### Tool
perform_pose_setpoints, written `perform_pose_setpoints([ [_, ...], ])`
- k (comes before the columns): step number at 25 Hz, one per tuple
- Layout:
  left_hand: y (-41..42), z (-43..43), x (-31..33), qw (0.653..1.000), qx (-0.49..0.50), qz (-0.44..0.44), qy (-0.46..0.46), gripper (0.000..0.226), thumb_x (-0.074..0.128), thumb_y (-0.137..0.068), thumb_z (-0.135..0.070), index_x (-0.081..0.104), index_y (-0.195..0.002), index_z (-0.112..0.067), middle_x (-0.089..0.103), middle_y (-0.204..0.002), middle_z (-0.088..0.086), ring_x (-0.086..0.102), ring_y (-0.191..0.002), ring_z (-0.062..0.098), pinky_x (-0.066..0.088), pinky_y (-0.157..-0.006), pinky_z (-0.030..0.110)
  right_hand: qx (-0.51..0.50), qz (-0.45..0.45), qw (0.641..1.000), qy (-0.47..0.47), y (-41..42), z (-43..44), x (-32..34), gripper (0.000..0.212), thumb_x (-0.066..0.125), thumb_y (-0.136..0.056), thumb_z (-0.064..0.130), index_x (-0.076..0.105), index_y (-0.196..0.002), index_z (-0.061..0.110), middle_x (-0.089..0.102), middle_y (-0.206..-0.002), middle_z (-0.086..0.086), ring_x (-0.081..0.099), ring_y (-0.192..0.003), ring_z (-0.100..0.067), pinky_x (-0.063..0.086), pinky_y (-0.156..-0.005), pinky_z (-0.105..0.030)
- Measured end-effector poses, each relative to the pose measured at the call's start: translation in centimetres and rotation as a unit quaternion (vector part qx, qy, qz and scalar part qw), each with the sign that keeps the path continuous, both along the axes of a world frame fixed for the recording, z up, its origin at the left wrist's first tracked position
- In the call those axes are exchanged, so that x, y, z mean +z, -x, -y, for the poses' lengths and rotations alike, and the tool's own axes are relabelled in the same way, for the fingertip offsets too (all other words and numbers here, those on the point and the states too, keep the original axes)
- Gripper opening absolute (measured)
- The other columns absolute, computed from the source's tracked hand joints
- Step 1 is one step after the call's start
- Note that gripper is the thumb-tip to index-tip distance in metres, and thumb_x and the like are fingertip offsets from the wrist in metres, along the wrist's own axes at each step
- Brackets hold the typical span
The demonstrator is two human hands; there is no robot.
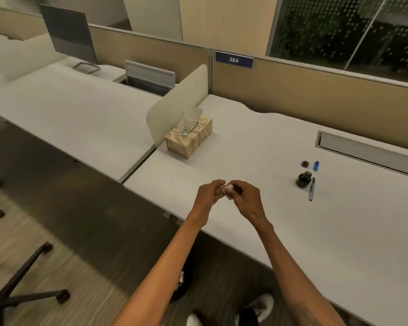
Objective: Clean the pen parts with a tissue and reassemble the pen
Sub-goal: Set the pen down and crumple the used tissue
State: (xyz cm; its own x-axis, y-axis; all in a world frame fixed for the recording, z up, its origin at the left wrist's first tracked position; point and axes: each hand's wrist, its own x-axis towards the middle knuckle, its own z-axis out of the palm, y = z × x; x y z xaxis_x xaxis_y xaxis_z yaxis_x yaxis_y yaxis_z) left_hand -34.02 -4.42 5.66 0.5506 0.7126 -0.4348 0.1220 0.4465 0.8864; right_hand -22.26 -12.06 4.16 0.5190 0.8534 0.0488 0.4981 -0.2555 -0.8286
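Observation:
My left hand (210, 194) and my right hand (245, 198) meet above the front of the white desk (257, 161). Between their fingertips sits a small crumpled white tissue (229, 190). Whether a pen part is inside the tissue is hidden. To the right on the desk lie a dark pen part (312, 189), an open ink bottle (303, 179), its round cap (305, 164) and a small blue piece (316, 166). A patterned tissue box (191, 140) with a tissue sticking up stands further back on the desk.
A translucent divider (174, 107) stands beside the tissue box. A beige partition with a sign "384" (234, 59) closes the back of the desk. A cable tray slot (363, 149) lies at the far right. An office chair base (21, 292) stands on the floor at left.

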Motion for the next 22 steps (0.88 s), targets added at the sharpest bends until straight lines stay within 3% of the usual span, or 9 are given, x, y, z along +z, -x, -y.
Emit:
perform_pose_setpoints([
  [2,2.8,-0.7,-0.9,1.000,0.024,-0.013,0.001,0.027,0.056,-0.095,-0.028,0.075,-0.103,-0.011,0.077,-0.081,-0.002,0.070,-0.074,0.004,0.049,-0.098,0.026,0.017,-0.018,1.000,0.011,2.8,-1.1,-0.5,0.009,0.063,-0.090,0.027,0.071,-0.090,0.023,0.071,-0.076,0.008,0.067,-0.074,-0.011,0.057,-0.076,-0.036],
  [3,4.0,-1.0,-1.3,0.999,0.037,-0.023,0.002,0.029,0.057,-0.094,-0.029,0.075,-0.107,-0.010,0.076,-0.084,-0.002,0.069,-0.075,0.005,0.049,-0.099,0.027,0.024,-0.030,0.999,0.020,4.1,-1.6,-0.7,0.009,0.064,-0.088,0.027,0.072,-0.090,0.022,0.072,-0.076,0.008,0.068,-0.074,-0.011,0.057,-0.077,-0.036],
  [7,9.2,-2.0,-3.1,0.994,0.086,-0.064,0.019,0.032,0.058,-0.093,-0.033,0.072,-0.116,-0.014,0.074,-0.112,0.000,0.066,-0.109,0.018,0.048,-0.101,0.031,0.045,-0.073,0.993,0.081,8.7,-3.4,-2.3,0.013,0.070,-0.072,0.027,0.071,-0.081,0.018,0.069,-0.074,0.006,0.066,-0.074,-0.017,0.059,-0.076,-0.041],
  [12,16.6,-2.4,-6.7,0.982,0.144,-0.116,0.032,0.034,0.054,-0.097,-0.029,0.067,-0.124,-0.014,0.072,-0.121,0.002,0.067,-0.108,0.015,0.050,-0.089,0.027,0.122,-0.072,0.975,0.169,13.8,-4.8,-5.4,0.017,0.073,-0.080,0.026,0.066,-0.087,0.012,0.067,-0.079,0.001,0.070,-0.075,-0.019,0.059,-0.076,-0.034],
  [18,24.8,-2.0,-10.7,0.960,0.203,-0.163,0.102,0.032,0.051,-0.099,-0.028,0.068,-0.123,-0.017,0.070,-0.123,0.001,0.064,-0.112,0.020,0.047,-0.092,0.031,0.194,-0.018,0.945,0.263,18.8,-5.5,-10.7,0.008,0.071,-0.080,0.025,0.072,-0.086,0.019,0.072,-0.075,0.002,0.069,-0.070,-0.014,0.059,-0.081,-0.041],
  [22,28.5,-1.9,-12.1,0.944,0.252,-0.176,0.118,0.029,0.053,-0.097,-0.029,0.070,-0.119,-0.019,0.071,-0.123,0.000,0.062,-0.114,0.021,0.046,-0.092,0.033,0.194,-0.008,0.929,0.314,21.3,-4.9,-13.0,0.008,0.072,-0.082,0.017,0.073,-0.090,0.019,0.072,-0.085,-0.001,0.066,-0.078,-0.013,0.054,-0.082,-0.033],
])
